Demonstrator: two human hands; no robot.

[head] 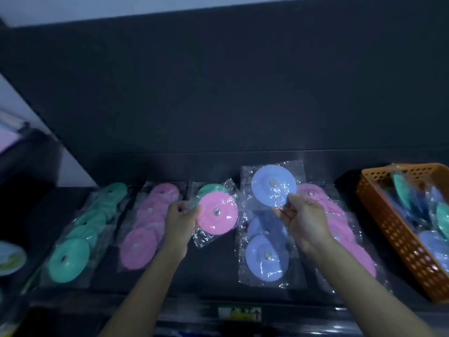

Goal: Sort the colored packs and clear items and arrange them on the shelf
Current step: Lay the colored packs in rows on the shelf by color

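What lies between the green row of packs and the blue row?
Head view: a pink row, then the left hand holding a pink pack that partly covers a green pack.

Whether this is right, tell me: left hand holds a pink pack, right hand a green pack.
Not quite: in the head view the right hand holds a blue pack, not green. The left hand does hold a pink pack.
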